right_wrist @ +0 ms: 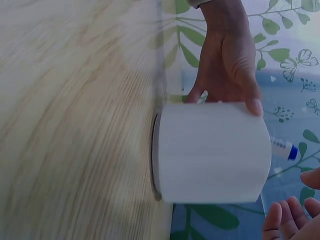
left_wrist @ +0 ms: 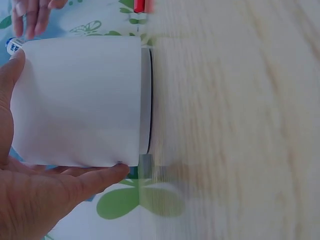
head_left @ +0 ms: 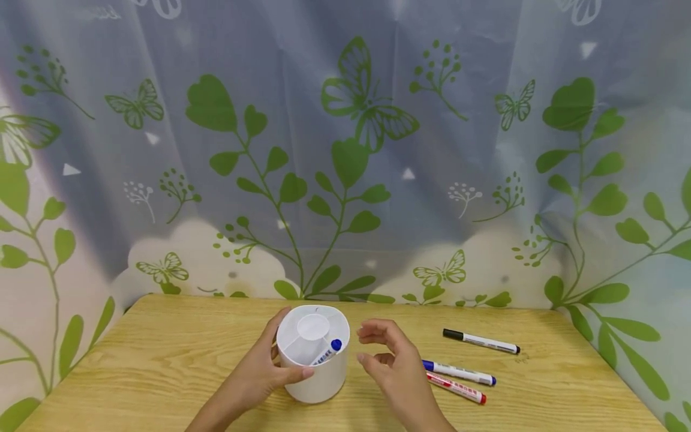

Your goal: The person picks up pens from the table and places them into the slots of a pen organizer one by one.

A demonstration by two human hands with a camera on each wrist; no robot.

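A white round pen holder [head_left: 314, 387] with inner compartments stands upright on the table. My left hand [head_left: 258, 372] grips its left side, thumb at the front and fingers round the back; in the left wrist view the left hand [left_wrist: 45, 197] cups the white wall. One marker with a blue end [head_left: 327, 351] leans inside the front right compartment, its end poking above the rim. To the right of the holder, apart from it, my right hand [head_left: 398, 375] hovers with loosely bent fingers and nothing between them. The holder [right_wrist: 212, 152] hides the left fingertips in the right wrist view.
Right of my right hand lie a black marker [head_left: 483, 341], a blue marker [head_left: 463, 373] and a red marker [head_left: 459, 389]; the hand partly covers the blue and red ones. The wooden table [head_left: 189, 342] ends at a patterned curtain [head_left: 302, 180].
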